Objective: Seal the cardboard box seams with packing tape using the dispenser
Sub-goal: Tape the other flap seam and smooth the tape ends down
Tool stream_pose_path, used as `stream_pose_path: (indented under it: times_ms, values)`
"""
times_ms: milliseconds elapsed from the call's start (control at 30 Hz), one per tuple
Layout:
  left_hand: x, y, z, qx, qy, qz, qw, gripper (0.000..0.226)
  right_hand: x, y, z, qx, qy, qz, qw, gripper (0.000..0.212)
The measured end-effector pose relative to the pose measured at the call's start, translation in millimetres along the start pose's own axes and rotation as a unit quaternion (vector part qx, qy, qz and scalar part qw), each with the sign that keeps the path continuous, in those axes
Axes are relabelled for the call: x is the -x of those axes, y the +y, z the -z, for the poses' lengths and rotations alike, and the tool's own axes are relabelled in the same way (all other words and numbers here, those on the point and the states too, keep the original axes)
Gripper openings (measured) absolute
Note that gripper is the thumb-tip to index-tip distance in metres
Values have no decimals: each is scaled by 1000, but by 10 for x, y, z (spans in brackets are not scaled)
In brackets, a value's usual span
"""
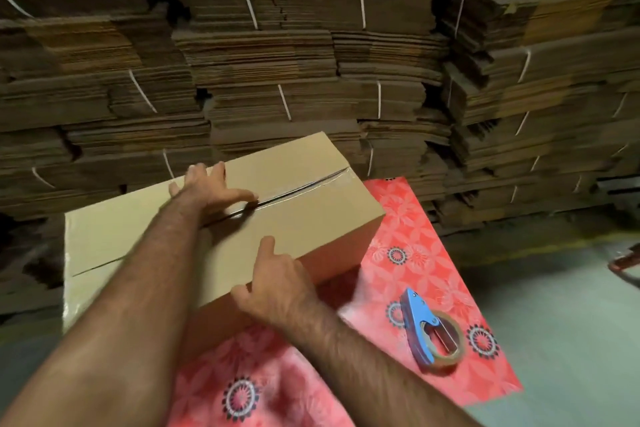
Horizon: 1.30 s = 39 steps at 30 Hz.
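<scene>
My left grip point(207, 189) lies flat, fingers spread, on top of the cardboard box point(304, 218) at its taped centre seam point(301, 188); my right grip point(277, 282) presses relaxed against the near edge. The box sits on the red patterned surface point(415, 246), with the blue tape dispenser point(429, 331) lying apart to its right

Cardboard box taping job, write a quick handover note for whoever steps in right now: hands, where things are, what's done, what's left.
Left hand: flat on top of the cardboard box, fingers pressing by the centre seam.
Right hand: open, resting on the box's near edge.
Tape dispenser: lying on the red patterned mat to the right of the box, in nobody's grip.
Done: shiny tape shows on the far part of the seam.
Left: the near part of the seam looks bare; pick up the dispenser and tape it, then check the other seams.
</scene>
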<state>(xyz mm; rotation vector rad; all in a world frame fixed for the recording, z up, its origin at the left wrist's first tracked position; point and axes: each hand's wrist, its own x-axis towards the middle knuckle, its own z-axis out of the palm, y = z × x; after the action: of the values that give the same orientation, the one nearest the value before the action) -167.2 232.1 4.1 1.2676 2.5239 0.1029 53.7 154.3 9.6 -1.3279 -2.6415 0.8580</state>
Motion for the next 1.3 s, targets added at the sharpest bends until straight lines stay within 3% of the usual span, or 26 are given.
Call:
stream_pose_path:
  times_ms: [167, 367, 433, 567, 700, 867, 1033, 1300]
  values:
    - [36, -235, -136, 11, -15, -70, 997, 107, -167, -45, 228, 76, -39, 1, 996, 59]
    - [886, -234, -241, 144, 157, -96, 972, 91, -1078, -25, 614, 173, 51, 51, 982, 54]
    - [1246, -213, -455, 96, 177, -111, 973, 91, -1488, -45, 601, 168, 60, 68, 982, 61]
    - [1586, -311, -870, -11, 159, -100, 982, 106, -2042, -60, 544, 203, -13, 75, 976, 73]
    - [1526, -482, -921, -51, 201, -135, 969, 96, -2180, -104, 482, 241, -42, 72, 967, 64]
    - [1557, -966, -762, 50, 149, -198, 968, 98, -1914, -159, 472, 258, -38, 24, 965, 61]
    - [1549, -1404, -546, 85, 65, -261, 960, 101, -1429, -24, 337, 243, -28, -26, 969, 61]
    - [1628, -1223, -706, 96, 84, -237, 963, 103, -1192, 128, 275, 183, -11, 26, 983, 58]
